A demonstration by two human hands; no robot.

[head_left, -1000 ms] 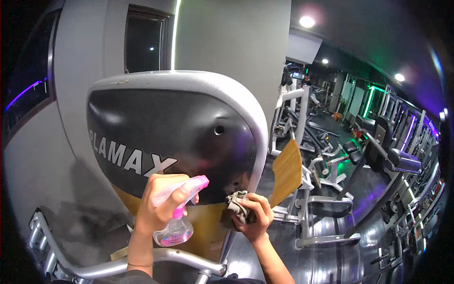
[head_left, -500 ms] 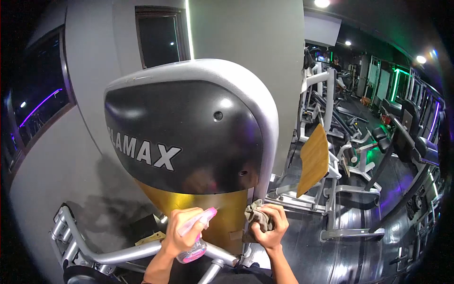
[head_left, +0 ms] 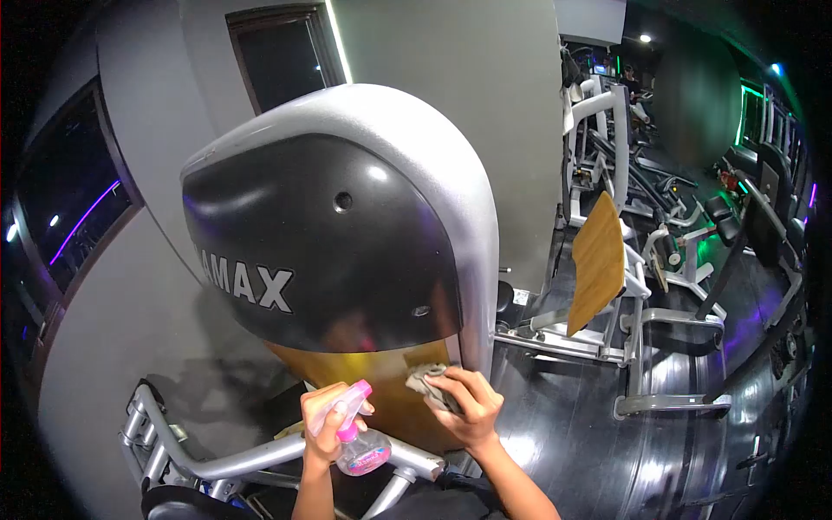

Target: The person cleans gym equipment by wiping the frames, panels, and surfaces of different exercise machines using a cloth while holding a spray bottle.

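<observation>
My left hand point(head_left: 322, 425) is closed around a clear spray bottle point(head_left: 364, 454) with a pink nozzle, held in front of the machine's lower part. My right hand point(head_left: 471, 409) grips a crumpled grey cloth point(head_left: 431, 383) against or just before the gold panel point(head_left: 390, 373); contact cannot be made out. Above both hands is the machine's dark cover point(head_left: 347, 260) with white lettering and a silver rim point(head_left: 472, 191). Two round holes show in the cover.
A silver tubular frame point(head_left: 243, 461) runs below my left hand. To the right stand a wooden board point(head_left: 598, 264) and gym machines point(head_left: 676, 328) on a dark shiny floor. Behind is a grey wall point(head_left: 511, 130) with windows at left. A distant person point(head_left: 631, 82) shows at upper right.
The view has shifted, showing more of the machine's rounded side. My right hand has moved the cloth from the right edge onto or before the gold panel. The spray bottle is now lower.
</observation>
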